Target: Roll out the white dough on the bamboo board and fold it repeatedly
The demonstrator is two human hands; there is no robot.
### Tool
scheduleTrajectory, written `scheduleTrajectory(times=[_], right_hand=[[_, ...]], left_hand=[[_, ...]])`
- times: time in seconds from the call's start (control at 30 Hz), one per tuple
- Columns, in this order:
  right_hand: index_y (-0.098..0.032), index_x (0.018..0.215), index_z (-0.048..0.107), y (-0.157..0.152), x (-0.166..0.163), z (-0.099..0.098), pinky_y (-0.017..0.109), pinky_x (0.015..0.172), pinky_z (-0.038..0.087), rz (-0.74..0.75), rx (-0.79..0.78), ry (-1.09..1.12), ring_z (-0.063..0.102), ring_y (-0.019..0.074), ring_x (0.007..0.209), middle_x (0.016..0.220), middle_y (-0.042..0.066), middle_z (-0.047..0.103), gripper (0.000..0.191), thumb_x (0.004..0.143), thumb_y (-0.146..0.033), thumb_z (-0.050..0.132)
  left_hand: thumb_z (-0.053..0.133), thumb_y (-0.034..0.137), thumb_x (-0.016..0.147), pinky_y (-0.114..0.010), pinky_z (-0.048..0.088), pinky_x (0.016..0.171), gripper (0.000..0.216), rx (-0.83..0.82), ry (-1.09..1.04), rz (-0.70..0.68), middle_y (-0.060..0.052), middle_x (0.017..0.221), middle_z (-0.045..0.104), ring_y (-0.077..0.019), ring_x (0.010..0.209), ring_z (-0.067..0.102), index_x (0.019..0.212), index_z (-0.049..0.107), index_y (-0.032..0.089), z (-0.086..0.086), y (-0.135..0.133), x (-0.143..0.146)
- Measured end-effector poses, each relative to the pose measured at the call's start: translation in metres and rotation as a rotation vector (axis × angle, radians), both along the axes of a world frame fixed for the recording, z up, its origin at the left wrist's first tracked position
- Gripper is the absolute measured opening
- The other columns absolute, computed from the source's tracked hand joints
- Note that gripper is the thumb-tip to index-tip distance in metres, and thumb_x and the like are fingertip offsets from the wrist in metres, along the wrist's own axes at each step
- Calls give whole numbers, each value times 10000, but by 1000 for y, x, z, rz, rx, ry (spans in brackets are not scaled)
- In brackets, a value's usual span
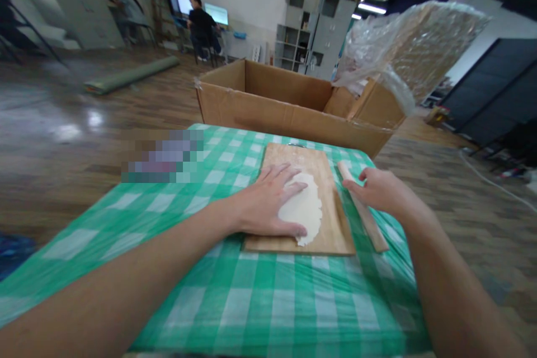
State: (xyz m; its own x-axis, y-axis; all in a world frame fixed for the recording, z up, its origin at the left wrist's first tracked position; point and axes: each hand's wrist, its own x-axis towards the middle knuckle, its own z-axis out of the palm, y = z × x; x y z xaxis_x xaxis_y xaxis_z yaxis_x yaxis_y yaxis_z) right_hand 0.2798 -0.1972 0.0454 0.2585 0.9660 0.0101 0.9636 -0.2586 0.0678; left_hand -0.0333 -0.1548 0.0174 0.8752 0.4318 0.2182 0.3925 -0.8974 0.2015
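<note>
A thin sheet of pale rolled dough (pixel 308 207) with a ragged edge lies on a wooden cutting board (pixel 335 235). My left hand (pixel 271 198) rests flat over the left part of the dough, fingers spread and the thumb on its near edge. Just right of the board, a wooden rolling pin (pixel 371 226) lies slanted on the tablecloth. My right hand (pixel 375 187) is at its far part, thumb across the pin and fingers curled, seemingly gripping it. The undersides of those fingers are hidden.
A green-and-white checked tablecloth (pixel 235 296) covers the table. Beyond the far edge stands a big open cardboard box (pixel 268 103) with clear plastic wrap (pixel 377 50) at its right. A blurred-out item (pixel 165 156) lies at the far left. Two people sit in the background.
</note>
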Motion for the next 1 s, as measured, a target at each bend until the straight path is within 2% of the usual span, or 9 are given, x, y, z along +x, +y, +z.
scheduleTrajectory(times=[0.1,0.2,0.33,0.47,0.6,0.7,0.8,0.9,1.0], right_hand=[[-137,965,772,-8,14,-4,435,760,523,27,-186,-38,749,374,918,1004,243,777,562,963,-642,525],[-169,859,769,-16,17,-13,410,740,513,125,-256,18,748,329,837,942,215,785,442,983,-513,520],[-198,831,755,-22,26,-20,372,717,505,74,-169,43,741,294,851,961,187,783,389,1002,-396,466],[-206,828,712,-26,40,-18,354,686,486,-19,-71,133,730,275,793,839,132,765,332,995,-372,478],[-231,770,617,-35,38,-7,320,599,459,-41,40,302,685,217,624,704,68,725,306,991,-404,496],[-238,854,573,-41,23,2,307,522,440,-26,123,471,627,185,498,642,23,686,302,1011,-470,459],[-243,950,564,-43,2,8,305,518,420,89,209,516,603,182,513,659,0,669,301,1011,-522,471],[-243,984,590,-38,-20,9,316,588,426,295,223,435,623,206,655,747,15,676,298,1014,-524,496],[-231,1049,635,-27,-40,7,341,724,476,519,185,372,656,237,851,952,62,712,276,1033,-476,510]], left_hand=[[722,795,776,-578,168,1297,934,21,-34,-151,-140,1700,352,-401,1599,231,1523,537,268,6,-11,1],[792,659,797,-539,267,1270,793,58,-67,-219,-154,1596,505,-372,1512,414,1452,609,251,9,-16,2],[795,648,798,-481,414,1179,710,73,-89,-227,-160,1487,610,-351,1379,563,1344,683,208,17,-12,-2],[812,475,792,-422,526,1023,493,93,-65,-190,-128,1333,701,-321,1210,666,1197,742,203,25,-10,-6],[717,279,860,-372,552,864,94,168,-7,-204,-93,1027,760,-264,987,711,897,753,201,23,-8,-2],[625,181,926,-355,531,766,153,258,3,-183,-82,905,745,-232,869,701,820,734,195,14,-4,5],[598,204,968,-345,513,719,195,284,-18,-140,-73,884,746,-213,810,694,846,749,193,7,-1,8],[603,357,996,-336,518,708,275,212,-143,-136,-65,857,746,-208,805,695,826,748,196,8,3,2],[499,403,1039,-362,552,852,347,156,-412,19,-85,960,757,-227,948,704,919,751,195,15,12,-9]])
